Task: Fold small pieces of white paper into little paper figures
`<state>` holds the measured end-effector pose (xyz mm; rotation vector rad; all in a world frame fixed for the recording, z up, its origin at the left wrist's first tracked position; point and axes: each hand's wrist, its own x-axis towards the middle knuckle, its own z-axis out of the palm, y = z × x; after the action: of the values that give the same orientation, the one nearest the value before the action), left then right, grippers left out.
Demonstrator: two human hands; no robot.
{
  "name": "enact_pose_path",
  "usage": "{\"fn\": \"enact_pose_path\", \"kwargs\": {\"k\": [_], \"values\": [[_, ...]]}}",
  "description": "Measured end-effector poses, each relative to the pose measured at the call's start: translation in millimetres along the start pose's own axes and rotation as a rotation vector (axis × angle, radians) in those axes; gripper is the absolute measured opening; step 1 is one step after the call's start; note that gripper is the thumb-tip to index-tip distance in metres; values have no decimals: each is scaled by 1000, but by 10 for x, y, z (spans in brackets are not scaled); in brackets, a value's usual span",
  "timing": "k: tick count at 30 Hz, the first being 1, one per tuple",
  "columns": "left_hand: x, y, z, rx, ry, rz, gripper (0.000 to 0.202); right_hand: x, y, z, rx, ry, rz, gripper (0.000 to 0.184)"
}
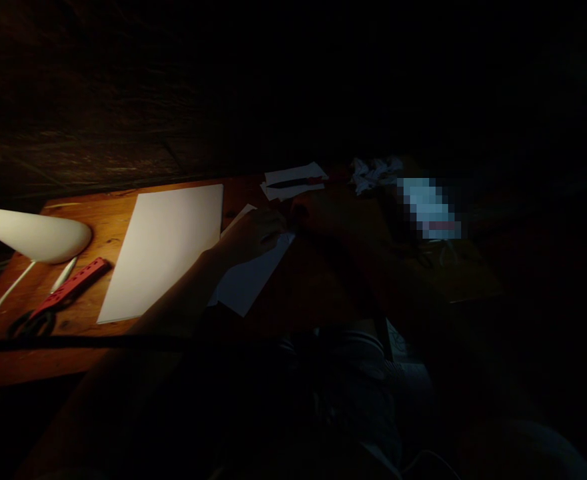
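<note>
A sheet of white paper [256,277], seemingly folded, lies at an angle on the wooden table. My left hand [266,228] is over its upper part, with bent fingers closed at the paper's edge. In deep shadow, my right hand [307,210] meets the same sheet near its right corner; its fingers look pinched together there, though detail is faint. To the left of my left forearm is a stack of blank white paper [173,247].
On the left stand a white lamp [48,237], a white pen [64,275] and a red bar [76,283] beside black scissor-like loops [32,325]. Behind my hands, a dark-bladed knife [288,183] rests on paper pieces [293,172]. Crumpled or folded papers [373,173] and a blurred bright object [429,208] are right.
</note>
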<state>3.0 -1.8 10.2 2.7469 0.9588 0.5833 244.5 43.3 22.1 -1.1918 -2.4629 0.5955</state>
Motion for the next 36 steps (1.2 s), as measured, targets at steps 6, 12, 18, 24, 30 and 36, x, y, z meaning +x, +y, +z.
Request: {"fn": "enact_pose_path", "kwargs": {"k": [6, 12, 18, 24, 30, 36], "values": [[6, 11, -19, 35, -22, 3, 25, 69, 14, 8, 10, -12, 87, 30], [4, 15, -32, 46, -26, -7, 27, 110, 39, 33, 44, 12, 102, 27], [0, 22, -53, 54, -38, -5, 26, 131, -26, 38, 34, -11, 168, 30], [-10, 7, -46, 61, -49, -24, 24, 140, -51, 59, 33, 7, 183, 32], [-25, -13, -35, 42, -14, -3, 26, 117, -25, 52, 42, 36, 155, 29], [-15, -2, -47, 39, -27, -24, 26, 121, -22, 19, 51, 3, 168, 26]]}}
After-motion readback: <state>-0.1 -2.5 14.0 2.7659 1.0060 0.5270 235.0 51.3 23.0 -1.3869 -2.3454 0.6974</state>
